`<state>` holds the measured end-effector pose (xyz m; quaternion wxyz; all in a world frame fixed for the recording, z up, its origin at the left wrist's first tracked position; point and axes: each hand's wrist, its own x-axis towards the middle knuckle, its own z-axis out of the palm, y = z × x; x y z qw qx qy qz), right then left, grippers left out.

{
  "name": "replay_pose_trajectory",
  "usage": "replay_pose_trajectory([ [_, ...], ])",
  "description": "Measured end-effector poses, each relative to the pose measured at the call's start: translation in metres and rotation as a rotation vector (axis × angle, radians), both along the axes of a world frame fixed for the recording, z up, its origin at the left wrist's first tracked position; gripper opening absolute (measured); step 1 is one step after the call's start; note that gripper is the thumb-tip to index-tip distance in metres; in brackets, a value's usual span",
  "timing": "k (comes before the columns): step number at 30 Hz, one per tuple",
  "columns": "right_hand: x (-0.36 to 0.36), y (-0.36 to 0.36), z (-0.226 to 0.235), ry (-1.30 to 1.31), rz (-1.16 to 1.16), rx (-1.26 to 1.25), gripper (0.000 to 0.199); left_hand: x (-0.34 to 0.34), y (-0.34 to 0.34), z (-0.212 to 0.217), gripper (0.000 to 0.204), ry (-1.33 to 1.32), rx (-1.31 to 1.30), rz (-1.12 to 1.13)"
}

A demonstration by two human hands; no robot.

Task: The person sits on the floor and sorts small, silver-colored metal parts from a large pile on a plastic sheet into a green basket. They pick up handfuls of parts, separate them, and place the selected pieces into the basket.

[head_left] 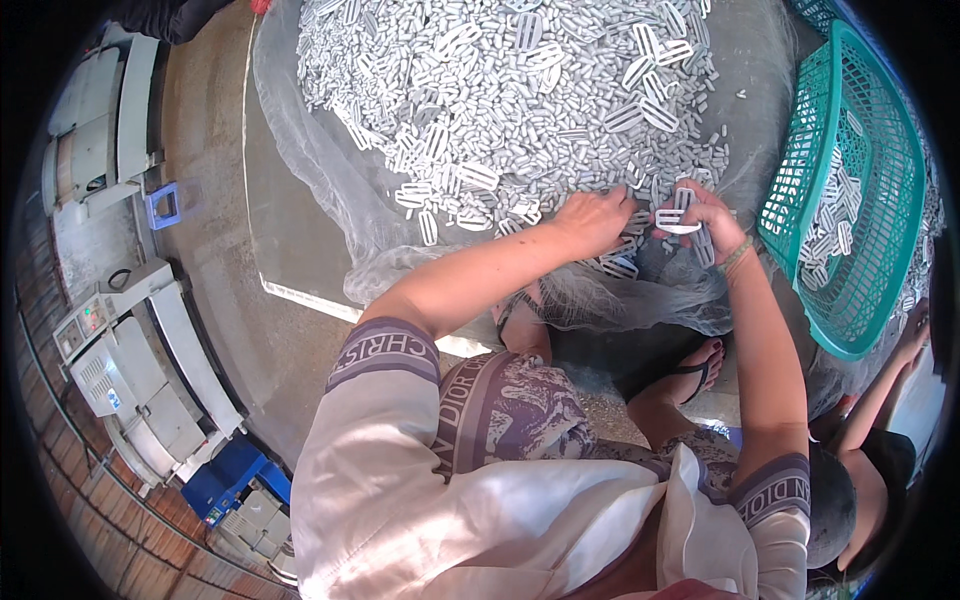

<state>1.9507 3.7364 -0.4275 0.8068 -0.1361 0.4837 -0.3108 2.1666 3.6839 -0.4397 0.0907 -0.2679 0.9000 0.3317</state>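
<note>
A heap of small grey pellets (pixel 560 130) mixed with flat slotted buckles (pixel 478 176) covers the table before me. At its near edge my left hand (pixel 597 222) dips into the pile, fingers curled and tips pressed together. Whatever is between those fingertips is too small and hidden to make out. Close by on the right, my right hand (pixel 712 222) is closed around several silvery slotted buckles (pixel 680 224), which stick out in different directions between thumb and fingers. More buckles (pixel 617 262) lie just below my hands.
A sheer white net (pixel 375 272) lies under the heap and hangs over the table's near edge. To the right stands a green plastic basket (pixel 868 300) with buckles (pixel 835 215) inside. Another person's arm (pixel 880 385) reaches in at far right. Grey machines (pixel 150 370) line the left side.
</note>
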Motion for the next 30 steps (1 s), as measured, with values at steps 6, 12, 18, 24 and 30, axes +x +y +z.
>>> replay_pose_trajectory([
  [6, 0.015, 0.016, -0.004, -0.315, -0.281, 0.048, 0.056, 0.003, -0.003, -0.003, 0.028, -0.142, 0.137, 0.005],
  [12, 0.026, 0.009, -0.001, -0.488, -0.465, 0.063, 0.059, 0.002, -0.037, 0.059, 0.023, 0.048, 0.313, 0.144],
  [18, 0.048, 0.001, -0.034, -0.107, -0.708, 0.011, 0.048, -0.039, -0.031, 0.081, 0.028, 0.804, 0.033, 0.074],
  [24, -0.022, -0.014, 0.023, -0.422, -0.563, -0.265, 0.041, -0.024, -0.054, 0.081, 0.020, 0.806, -0.049, 0.448],
  [30, -0.073, -0.031, 0.087, -0.464, -0.661, -0.599, 0.039, 0.024, 0.017, -0.004, 0.027, 0.118, -0.060, 0.047],
])
